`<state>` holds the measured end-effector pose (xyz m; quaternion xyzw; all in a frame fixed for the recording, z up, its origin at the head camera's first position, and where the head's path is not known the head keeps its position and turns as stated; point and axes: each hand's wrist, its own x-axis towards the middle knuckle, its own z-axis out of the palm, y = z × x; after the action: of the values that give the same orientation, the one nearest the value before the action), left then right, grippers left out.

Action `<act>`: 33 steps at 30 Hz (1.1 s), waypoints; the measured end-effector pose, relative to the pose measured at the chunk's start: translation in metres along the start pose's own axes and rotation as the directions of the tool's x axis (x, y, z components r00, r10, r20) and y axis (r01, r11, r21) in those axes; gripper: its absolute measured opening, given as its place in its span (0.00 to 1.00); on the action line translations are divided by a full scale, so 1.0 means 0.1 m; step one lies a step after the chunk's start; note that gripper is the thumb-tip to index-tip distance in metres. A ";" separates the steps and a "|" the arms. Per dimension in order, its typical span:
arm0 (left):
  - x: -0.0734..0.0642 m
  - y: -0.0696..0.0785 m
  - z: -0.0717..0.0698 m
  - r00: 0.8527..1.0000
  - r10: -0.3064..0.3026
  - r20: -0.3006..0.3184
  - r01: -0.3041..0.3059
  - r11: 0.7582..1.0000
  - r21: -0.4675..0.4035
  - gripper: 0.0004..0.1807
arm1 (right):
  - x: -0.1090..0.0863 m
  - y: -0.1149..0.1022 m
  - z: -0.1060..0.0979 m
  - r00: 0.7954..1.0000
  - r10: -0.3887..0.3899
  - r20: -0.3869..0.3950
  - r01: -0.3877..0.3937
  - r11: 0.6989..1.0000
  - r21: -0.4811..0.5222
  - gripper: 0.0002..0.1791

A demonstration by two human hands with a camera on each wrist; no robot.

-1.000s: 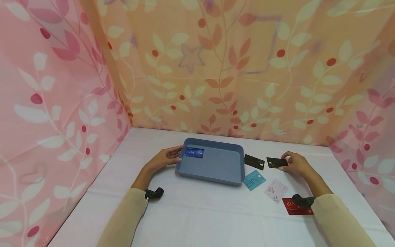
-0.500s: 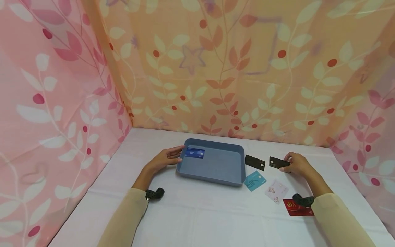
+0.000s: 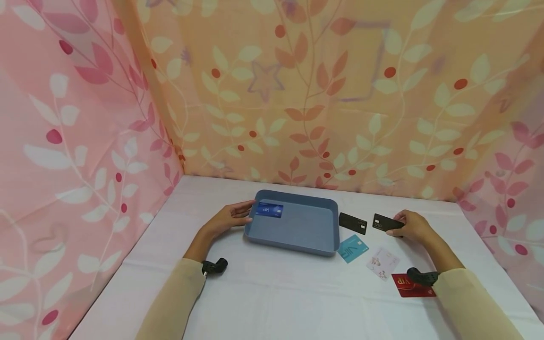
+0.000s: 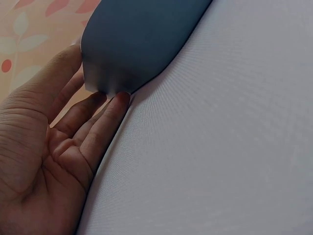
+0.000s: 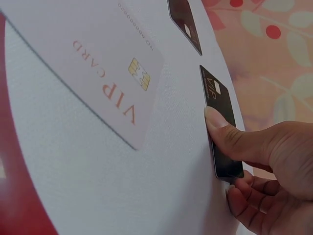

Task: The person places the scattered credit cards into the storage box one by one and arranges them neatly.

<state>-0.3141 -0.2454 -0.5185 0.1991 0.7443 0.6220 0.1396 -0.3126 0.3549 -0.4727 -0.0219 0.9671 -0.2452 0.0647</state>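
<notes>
My right hand (image 3: 411,225) pinches a black VIP card (image 3: 384,222) by its right end. In the right wrist view, the thumb lies across the face of this black card (image 5: 226,107), with the other fingers at its lower end and a small dark edge near their tips. A second black card (image 3: 352,223) lies just left of it. At the left end of a blue-grey tray (image 3: 293,231), my left hand (image 3: 227,219) rests its extended fingertips against the outer wall. A blue VIP card (image 3: 270,210) lies inside that tray, in the far left corner.
A teal VIP card (image 3: 353,248) lies by the tray's near right corner. Right of it are a pale patterned card (image 3: 383,263) and a red VIP card (image 3: 410,285), partly under the right wrist camera. Floral curtains (image 3: 297,94) enclose the white table (image 3: 272,302).
The held black card has shifted slightly to the right, away from the second black card, and turned a little in my right hand. My left hand stays at the tray.
</notes>
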 end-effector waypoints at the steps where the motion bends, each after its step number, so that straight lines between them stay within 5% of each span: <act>1: 0.00 0.01 0.00 1.000 -0.004 -0.003 0.004 1.000 0.002 0.39 | -0.01 0.00 0.00 1.000 0.000 -0.002 0.000 1.000 0.007 0.37; 21: 0.00 0.00 -0.01 1.000 -0.006 -0.007 0.006 1.000 0.020 0.38 | -0.10 0.19 0.02 0.981 -0.106 -0.161 0.126 0.985 0.116 0.13; 33: 0.01 0.00 -0.01 1.000 -0.005 -0.007 0.006 0.999 0.036 0.37 | -0.20 0.21 0.06 0.986 -0.043 -0.158 0.089 0.952 0.294 0.17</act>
<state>-0.3154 -0.2460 -0.5181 0.1974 0.7563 0.6089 0.1352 -0.2922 0.3720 -0.4854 -0.0256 0.9194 -0.3922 -0.0139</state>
